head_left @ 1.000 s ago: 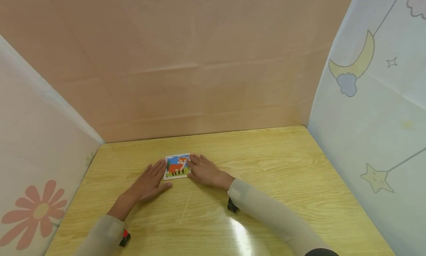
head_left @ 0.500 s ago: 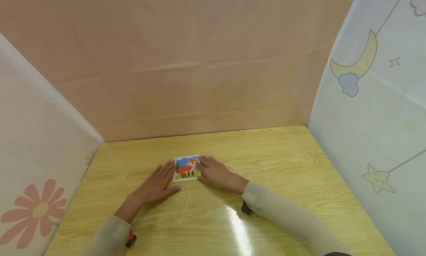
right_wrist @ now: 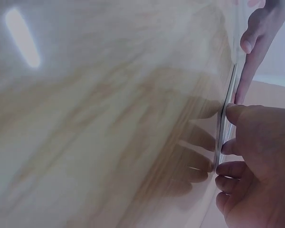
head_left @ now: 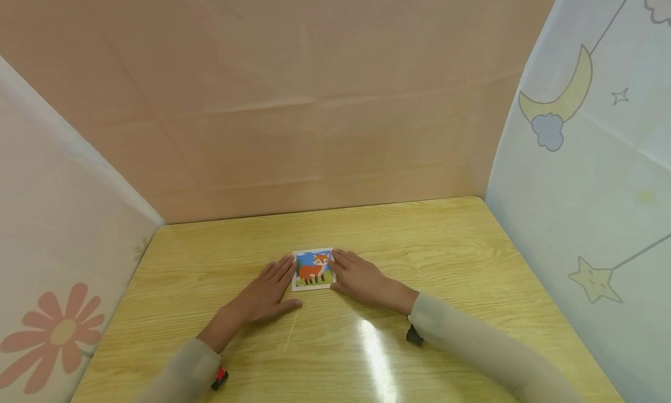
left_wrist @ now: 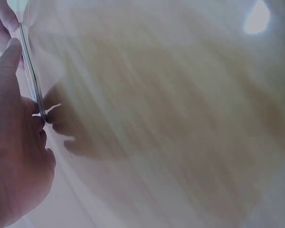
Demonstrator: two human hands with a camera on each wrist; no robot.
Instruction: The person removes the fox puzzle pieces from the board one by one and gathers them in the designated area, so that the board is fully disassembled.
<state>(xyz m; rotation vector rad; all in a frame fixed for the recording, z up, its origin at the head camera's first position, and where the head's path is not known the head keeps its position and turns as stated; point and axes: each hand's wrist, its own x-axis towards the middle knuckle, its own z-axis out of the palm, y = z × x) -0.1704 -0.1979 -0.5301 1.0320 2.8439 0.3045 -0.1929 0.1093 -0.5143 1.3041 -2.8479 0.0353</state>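
Note:
A small square picture board with an orange fox and a white border lies flat on the wooden table. My left hand rests at its left edge, fingers straight and thumb spread out toward me. Against the right side is my right hand, its fingertips overlapping the border and its thumb by the near corner. Both wrist views catch the thin board edge side-on; the right wrist view has the fingertips of the right hand touching it.
The wooden table meets an orange-brown cloth at the back. Pale printed sheets stand at both sides, with a flower on the left and a moon on the right. A light reflection shines near the front.
Both hands and the fox board between them have slid to the right across the table and slightly toward me. The hands keep their places at the board's two sides.

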